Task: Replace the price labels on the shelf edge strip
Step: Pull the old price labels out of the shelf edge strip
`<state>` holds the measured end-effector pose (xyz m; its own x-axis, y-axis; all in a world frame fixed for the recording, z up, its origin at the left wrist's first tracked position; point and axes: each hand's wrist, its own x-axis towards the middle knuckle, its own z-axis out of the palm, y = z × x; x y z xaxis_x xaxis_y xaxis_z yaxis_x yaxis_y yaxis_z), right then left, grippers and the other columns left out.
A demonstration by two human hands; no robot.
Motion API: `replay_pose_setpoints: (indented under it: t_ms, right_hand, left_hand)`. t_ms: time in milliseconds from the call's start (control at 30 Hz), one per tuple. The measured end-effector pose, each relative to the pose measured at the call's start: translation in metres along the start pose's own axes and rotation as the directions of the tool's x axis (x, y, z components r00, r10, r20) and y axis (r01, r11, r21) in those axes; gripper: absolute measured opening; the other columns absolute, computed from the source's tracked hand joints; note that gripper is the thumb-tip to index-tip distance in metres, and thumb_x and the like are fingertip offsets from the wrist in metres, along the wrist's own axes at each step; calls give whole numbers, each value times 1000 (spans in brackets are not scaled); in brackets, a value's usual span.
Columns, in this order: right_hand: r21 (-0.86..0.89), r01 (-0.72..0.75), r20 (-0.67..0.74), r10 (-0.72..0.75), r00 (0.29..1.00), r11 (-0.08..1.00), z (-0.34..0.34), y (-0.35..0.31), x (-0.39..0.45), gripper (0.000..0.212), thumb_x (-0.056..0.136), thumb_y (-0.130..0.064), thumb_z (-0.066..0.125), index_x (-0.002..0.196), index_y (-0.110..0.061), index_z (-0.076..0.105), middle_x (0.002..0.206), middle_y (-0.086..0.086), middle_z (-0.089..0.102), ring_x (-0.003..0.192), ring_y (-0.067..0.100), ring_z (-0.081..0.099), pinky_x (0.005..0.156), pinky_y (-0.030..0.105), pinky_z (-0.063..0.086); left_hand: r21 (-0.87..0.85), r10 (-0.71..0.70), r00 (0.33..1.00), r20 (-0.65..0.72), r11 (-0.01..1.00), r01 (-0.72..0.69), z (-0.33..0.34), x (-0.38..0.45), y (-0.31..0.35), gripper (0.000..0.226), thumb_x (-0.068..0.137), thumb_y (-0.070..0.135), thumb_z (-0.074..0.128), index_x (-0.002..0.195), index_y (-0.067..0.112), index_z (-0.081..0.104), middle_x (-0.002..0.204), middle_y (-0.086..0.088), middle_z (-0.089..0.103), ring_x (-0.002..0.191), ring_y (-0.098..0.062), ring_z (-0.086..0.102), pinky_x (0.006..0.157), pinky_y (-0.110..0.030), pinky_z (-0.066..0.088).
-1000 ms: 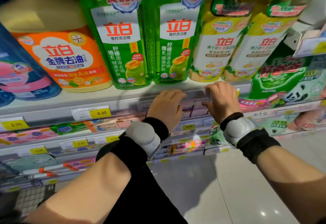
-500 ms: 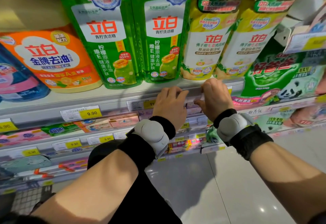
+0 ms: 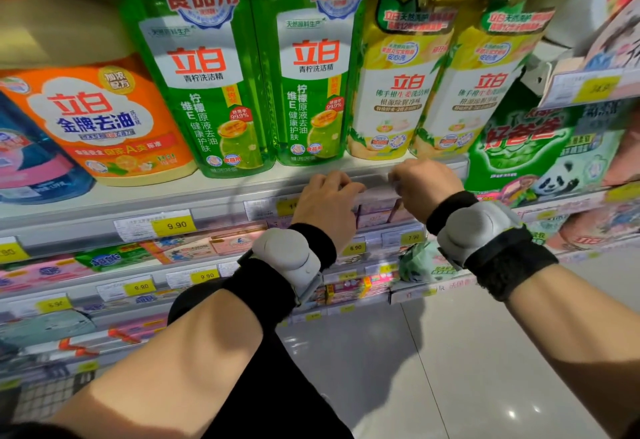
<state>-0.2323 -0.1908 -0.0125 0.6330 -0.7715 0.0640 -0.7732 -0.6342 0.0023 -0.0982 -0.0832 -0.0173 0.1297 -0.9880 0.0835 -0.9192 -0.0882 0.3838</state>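
Note:
The grey shelf edge strip (image 3: 214,212) runs under a row of dish-soap bottles. It carries a white-and-yellow price label reading 9.90 (image 3: 156,225). A second price label (image 3: 268,208) shows only its left part beside my left hand (image 3: 325,206). That hand lies on the strip with its fingers hooked over the top edge. Just to the right, my right hand (image 3: 424,186) is curled with its fingertips pinched on the same top edge. A short clear stretch of strip (image 3: 377,193) shows between the two hands. I cannot see any loose label in either hand.
Green soap bottles (image 3: 207,92) and yellow soap bottles (image 3: 398,92) stand right above the strip, and an orange jug (image 3: 100,127) stands to the left. Lower shelves carry more price labels (image 3: 355,248) and small packs. A green detergent bag (image 3: 540,151) sits right. Pale floor tiles (image 3: 467,369) lie below.
Both hands stay on the strip's top edge, and their fingertips have come slightly closer together. The view has shifted, and more of the label left of my left hand shows.

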Motion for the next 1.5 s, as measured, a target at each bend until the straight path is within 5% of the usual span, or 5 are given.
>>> replay_pose_setpoints:
  t_ms: [433, 900, 1067, 1233, 1500]
  right_hand:
    - [429, 63, -191, 22, 981, 901, -34, -45, 3, 13, 94, -11, 46, 91, -6, 57, 74, 17, 58, 77, 34, 54, 62, 31, 29]
    - [919, 51, -29, -60, 998, 392, -10, -149, 11, 25, 99, -12, 38, 80, -12, 54, 67, -3, 50, 62, 6, 47, 62, 22, 38]
    - [678, 151, -213, -5, 977, 720, 10, -138, 14, 22, 94, -19, 48, 88, -4, 63, 84, 12, 61, 81, 26, 56, 68, 31, 35]
    - [172, 199, -459, -101, 883, 965, 48, -118, 8, 33, 67, -32, 67, 91, -14, 54, 87, 15, 64, 87, 27, 40, 74, 38, 37]
    - [-26, 177, -485, -167, 859, 984, 62, -118, 10, 67, 49, -32, 86, 99, -14, 45, 101, 5, 36, 90, 27, 35, 81, 39, 26]
  left_hand:
    - [-288, -74, 996, 46, 954, 85, -20, 1, -14, 53, 92, 26, 52, 141, 14, 35, 129, -6, 54, 119, -23, 49, 102, -32, 39]
    - [-918, -241, 926, 290, -345, 197, -44, -27, -60, 32, 101, 25, 28, 101, 25, 60, 78, 5, 74, 74, -14, 69, 71, -36, 55]
    - [-996, -420, 905, 75, 9, 87, -48, -32, -73, 33, 102, 9, 29, 128, 14, 50, 75, -4, 60, 56, 1, 61, 54, -12, 51]
    - [-400, -260, 937, -232, 904, 152, -34, -48, -99, 42, 99, 10, 38, 137, 25, 44, 104, -1, 59, 83, -9, 56, 76, -14, 47]
    - [37, -127, 957, -261, 989, 141, -13, -54, -116, 47, 63, 5, 79, 107, 8, 62, 105, -14, 65, 91, -35, 67, 77, -39, 57]
